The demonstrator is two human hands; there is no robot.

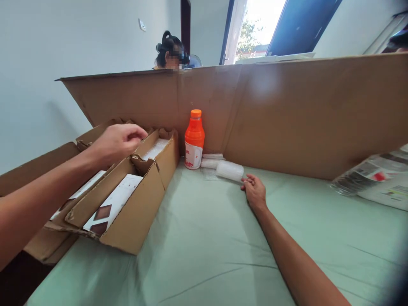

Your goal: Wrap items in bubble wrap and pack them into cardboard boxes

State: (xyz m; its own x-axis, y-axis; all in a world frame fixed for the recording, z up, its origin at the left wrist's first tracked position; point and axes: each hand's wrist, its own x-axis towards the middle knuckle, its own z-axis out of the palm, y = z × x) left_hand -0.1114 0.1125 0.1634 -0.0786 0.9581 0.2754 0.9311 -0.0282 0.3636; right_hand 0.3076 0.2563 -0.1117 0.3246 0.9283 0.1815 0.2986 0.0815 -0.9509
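Observation:
My left hand [121,140] hovers over the cardboard boxes on the left, its fingers loosely curved with a gap between them; I see nothing in it. Below it, a narrow cardboard box [140,216] holds a white carton [119,193] with brown squares. Behind that, another cardboard compartment [168,157] contains something wrapped in clear bubbly plastic [157,148]. My right hand [255,191] rests on the green cloth, fingertips bent against the near end of a whitish translucent plastic roll [230,171]. Part of its grip is hidden.
An orange bottle [194,138] with a white label stands beside the roll. A long cardboard panel [287,114] rises along the back of the green-covered surface [210,238]. At right lies a clear plastic package [366,174]. A person [170,49] is beyond the panel.

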